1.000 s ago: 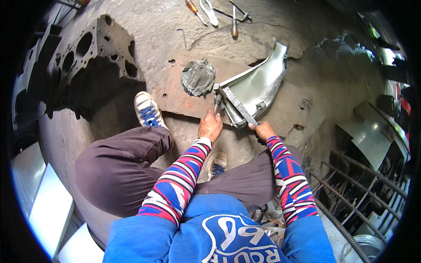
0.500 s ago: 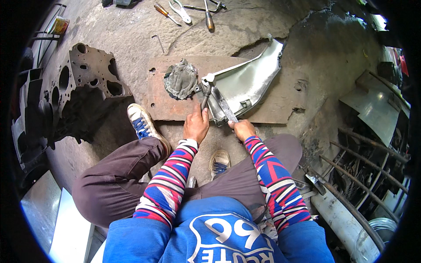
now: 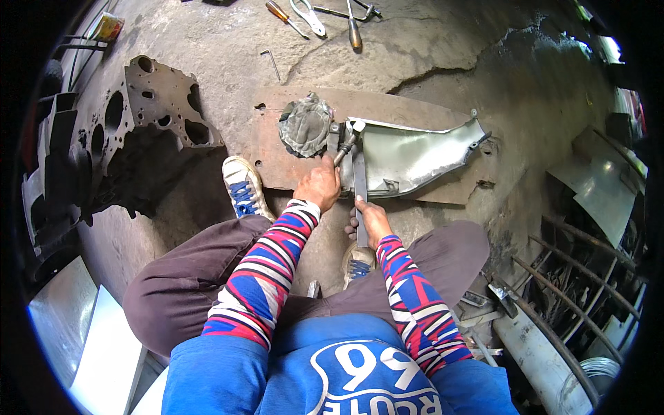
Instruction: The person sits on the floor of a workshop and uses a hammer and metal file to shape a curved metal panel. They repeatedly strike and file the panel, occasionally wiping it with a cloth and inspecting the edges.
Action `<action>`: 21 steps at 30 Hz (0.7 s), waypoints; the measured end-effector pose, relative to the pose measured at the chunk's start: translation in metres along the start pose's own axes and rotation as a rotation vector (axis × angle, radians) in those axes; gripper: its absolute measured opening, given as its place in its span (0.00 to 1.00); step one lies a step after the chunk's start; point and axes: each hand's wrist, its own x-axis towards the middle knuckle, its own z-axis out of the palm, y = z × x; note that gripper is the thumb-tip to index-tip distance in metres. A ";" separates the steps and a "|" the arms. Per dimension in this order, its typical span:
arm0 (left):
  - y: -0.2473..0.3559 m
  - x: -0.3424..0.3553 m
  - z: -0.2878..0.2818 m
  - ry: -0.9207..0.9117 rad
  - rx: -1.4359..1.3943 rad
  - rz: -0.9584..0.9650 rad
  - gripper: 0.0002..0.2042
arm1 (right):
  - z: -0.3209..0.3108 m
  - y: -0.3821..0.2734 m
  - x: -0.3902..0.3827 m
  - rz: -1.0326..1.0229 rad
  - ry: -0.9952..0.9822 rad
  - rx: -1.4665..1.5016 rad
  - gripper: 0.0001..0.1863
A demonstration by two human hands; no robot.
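My left hand (image 3: 318, 185) is closed around the dark handle of a hammer (image 3: 344, 150), whose shiny round head lies at the left end of a pale bent sheet-metal panel (image 3: 415, 149). In my right hand (image 3: 372, 220) is a flat metal bar (image 3: 360, 183), pointing away from me across the panel's left end; its near end sticks out past my fingers. The panel rests on a rusty flat plate (image 3: 277, 117) on the floor. Left of the hammer sits a crumpled grey round bundle (image 3: 306, 126), also on the plate.
An engine block (image 3: 149, 138) stands at the left. Farther off lie a screwdriver (image 3: 354, 34), pliers (image 3: 309, 17), another screwdriver (image 3: 287, 19) and a hex key (image 3: 271, 64). Metal bars (image 3: 581, 283) and sheet scraps (image 3: 602, 187) crowd the right side. My shoe (image 3: 243, 187) is near the plate.
The panel has turned clockwise, its narrow far end swinging right and nearer. The flat bar now points more straight ahead, with more of it showing toward me. Both hands keep their tools.
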 end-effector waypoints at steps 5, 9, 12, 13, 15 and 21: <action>0.000 0.000 -0.014 0.003 -0.076 0.034 0.17 | 0.005 -0.001 -0.005 0.007 0.117 -0.059 0.22; 0.043 -0.007 -0.065 0.116 -0.143 0.164 0.17 | 0.010 -0.003 -0.005 -0.022 0.231 -0.102 0.24; 0.076 -0.018 -0.109 0.323 -0.362 0.432 0.11 | 0.016 0.001 0.001 -0.006 0.247 -0.093 0.24; 0.080 -0.022 -0.117 0.390 -0.470 0.549 0.09 | 0.018 0.003 0.005 0.003 0.269 -0.123 0.24; 0.075 -0.028 -0.121 0.492 -0.601 0.591 0.08 | 0.020 0.009 0.010 -0.017 0.285 -0.127 0.25; 0.008 0.005 -0.080 -0.047 0.189 0.091 0.20 | 0.025 0.016 0.018 -0.091 0.423 -0.316 0.26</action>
